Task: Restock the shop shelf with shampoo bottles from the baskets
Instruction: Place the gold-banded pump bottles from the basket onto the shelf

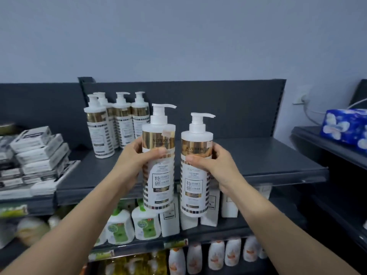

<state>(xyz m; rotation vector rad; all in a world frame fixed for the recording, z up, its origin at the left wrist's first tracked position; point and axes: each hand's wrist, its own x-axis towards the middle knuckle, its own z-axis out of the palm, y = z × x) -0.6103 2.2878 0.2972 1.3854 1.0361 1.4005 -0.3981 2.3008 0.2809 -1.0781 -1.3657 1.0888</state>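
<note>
head view — white, gold-banded shampoo bottles (158, 165)

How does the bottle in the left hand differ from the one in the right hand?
The left-hand bottle is held higher than the right-hand bottle; its pump tops out above the other's. The left hand wraps its bottle from the left, the right hand from the right. Shared: same white pump design with gold band, upright, nozzles pointing right, neither on the shelf yet.
</note>
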